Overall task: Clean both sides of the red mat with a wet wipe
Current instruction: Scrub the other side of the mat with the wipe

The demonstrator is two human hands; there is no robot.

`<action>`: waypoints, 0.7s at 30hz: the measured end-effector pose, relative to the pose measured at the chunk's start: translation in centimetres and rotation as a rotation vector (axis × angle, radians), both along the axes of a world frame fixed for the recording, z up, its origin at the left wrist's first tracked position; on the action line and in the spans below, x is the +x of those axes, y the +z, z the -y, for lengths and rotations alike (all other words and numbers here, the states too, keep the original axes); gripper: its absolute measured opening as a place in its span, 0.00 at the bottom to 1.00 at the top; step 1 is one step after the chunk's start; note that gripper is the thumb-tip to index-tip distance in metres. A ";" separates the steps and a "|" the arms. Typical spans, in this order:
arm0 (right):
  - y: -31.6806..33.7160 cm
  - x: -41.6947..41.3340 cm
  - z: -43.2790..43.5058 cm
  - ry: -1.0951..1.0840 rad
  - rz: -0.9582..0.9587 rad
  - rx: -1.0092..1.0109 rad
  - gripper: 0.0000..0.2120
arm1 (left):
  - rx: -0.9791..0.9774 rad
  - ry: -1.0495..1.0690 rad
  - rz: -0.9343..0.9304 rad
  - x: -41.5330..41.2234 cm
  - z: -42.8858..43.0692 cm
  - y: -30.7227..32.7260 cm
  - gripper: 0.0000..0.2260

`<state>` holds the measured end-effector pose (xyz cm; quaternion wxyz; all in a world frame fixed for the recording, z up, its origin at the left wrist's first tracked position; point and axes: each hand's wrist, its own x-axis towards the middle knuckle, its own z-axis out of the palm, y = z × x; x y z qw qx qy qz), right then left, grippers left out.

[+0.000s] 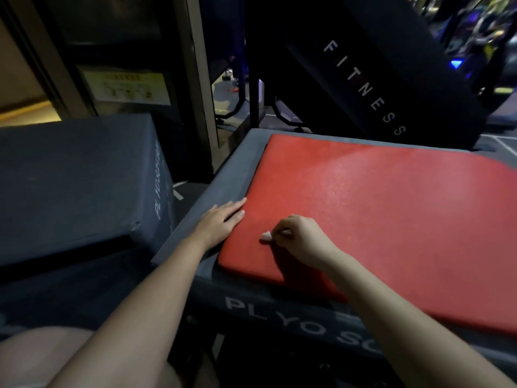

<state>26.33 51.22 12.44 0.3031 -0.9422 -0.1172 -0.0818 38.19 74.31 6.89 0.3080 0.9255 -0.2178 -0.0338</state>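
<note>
Left hand (221, 221) lies flat on the red mat (377, 214)'s left edge; right hand (296, 236) pinches a balled wet wipe (266, 236). The mat looks stiff, light; best lifted by its near-left corner.

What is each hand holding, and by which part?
The right hand pinches a wadded wet wipe; only its tip shows outside the grip. The left hand holds nothing, flat on the red mat edge.

Dim overall, soft blur — edges warped, dark
</note>
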 end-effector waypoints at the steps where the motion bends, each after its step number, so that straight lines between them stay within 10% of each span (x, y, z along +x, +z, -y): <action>1: -0.5 -0.5 -0.3 -0.020 0.020 0.018 0.05 | 0.005 0.002 0.008 -0.2 0.0 0.0 0.22; 17: -1.5 -5.9 -4.3 0.227 -0.011 -0.047 0.16 | 0.072 -0.012 0.044 -0.6 -0.1 0.6 0.20; 21: -1.2 -2.5 -4.0 0.133 0.046 -0.020 0.03 | 0.109 -0.043 0.018 -0.3 -0.3 0.4 0.21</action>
